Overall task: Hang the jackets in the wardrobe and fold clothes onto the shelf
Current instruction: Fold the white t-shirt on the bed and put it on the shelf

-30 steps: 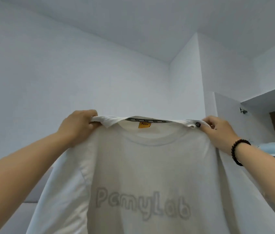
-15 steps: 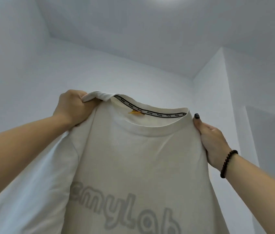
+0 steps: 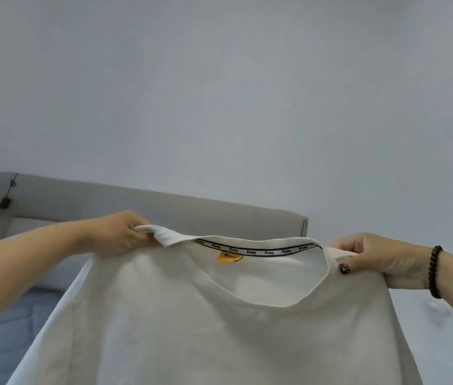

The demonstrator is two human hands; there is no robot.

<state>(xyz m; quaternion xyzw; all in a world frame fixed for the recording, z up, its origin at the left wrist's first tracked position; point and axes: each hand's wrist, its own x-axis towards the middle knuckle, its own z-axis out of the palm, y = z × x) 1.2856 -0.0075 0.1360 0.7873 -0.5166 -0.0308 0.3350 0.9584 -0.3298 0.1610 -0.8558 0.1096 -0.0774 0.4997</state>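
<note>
My left hand and right hand pinch shirt shoulders, spread above bed. Folding not begun; shelving left.

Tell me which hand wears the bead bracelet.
The right hand; dark beads circle its wrist, while the left hand has a bare wrist.

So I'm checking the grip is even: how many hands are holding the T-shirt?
2. The left hand grips the T-shirt at its left shoulder; the right hand pinches the right shoulder.
</note>
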